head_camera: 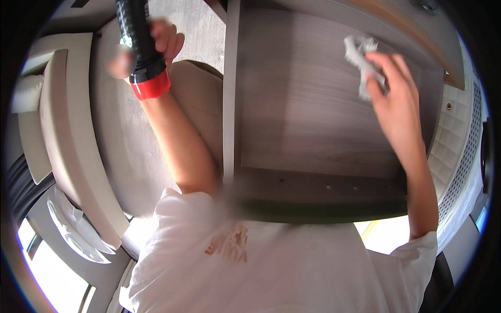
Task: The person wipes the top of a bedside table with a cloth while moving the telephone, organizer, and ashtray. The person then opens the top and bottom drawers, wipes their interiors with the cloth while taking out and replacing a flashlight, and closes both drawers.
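Note:
My left hand (167, 42) is wrapped around a black cylindrical handheld device (145, 49) with a textured body and a red end (152, 84). The far end of the device runs out of view at the top edge, so its exact kind cannot be told. On the right, my right hand (395, 86) pinches a crumpled white cloth or tissue (366, 64) between thumb and fingers. Both are slightly blurred. The cloth is over the inside of an open wood-grain compartment (313, 117); whether it touches the surface cannot be told.
An upright panel edge (231, 98) divides the compartment from the floor (125, 133) at left. Small holes or fittings (328, 187) mark the compartment's near wall. A cream padded bench (66, 117) curves along the left; plastic wrapping (74, 231) hangs near it. Quilted cream material (448, 129) lies at right.

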A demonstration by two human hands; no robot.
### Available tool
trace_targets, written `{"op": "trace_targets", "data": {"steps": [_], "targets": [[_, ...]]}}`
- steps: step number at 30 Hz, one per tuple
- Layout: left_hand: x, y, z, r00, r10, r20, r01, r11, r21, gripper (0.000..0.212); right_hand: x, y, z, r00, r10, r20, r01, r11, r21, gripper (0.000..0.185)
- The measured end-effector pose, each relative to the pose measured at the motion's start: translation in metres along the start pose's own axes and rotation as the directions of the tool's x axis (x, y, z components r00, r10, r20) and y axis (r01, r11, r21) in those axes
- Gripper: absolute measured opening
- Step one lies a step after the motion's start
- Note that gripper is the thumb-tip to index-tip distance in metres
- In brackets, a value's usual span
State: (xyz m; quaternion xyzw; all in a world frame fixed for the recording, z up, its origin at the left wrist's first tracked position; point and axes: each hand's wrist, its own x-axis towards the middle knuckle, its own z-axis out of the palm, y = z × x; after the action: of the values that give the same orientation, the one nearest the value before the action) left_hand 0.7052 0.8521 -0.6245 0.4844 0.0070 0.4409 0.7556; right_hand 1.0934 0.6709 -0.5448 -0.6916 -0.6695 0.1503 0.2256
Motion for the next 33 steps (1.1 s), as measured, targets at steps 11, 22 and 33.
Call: {"op": "trace_targets", "data": {"steps": [11,22,33], "targets": [[0.008,-0.006,-0.002,0.999,-0.035,0.041,0.036,0.999,-0.038,0.059,-0.023,-0.067,0.105,0.821,-0.485,0.301,0.416,0.870,0.265,0.044],[0.009,-0.008,0.012,0.993,-0.086,-0.078,0.090,0.995,0.039,0.067,-0.066,-0.076,0.097,0.577,-0.670,0.467,0.407,0.731,0.548,0.025],[0.008,-0.012,0.014,0.976,-0.137,-0.168,0.148,0.987,0.057,0.070,-0.067,-0.078,0.108,0.481,-0.762,0.433,0.575,0.647,0.501,0.024]]}}
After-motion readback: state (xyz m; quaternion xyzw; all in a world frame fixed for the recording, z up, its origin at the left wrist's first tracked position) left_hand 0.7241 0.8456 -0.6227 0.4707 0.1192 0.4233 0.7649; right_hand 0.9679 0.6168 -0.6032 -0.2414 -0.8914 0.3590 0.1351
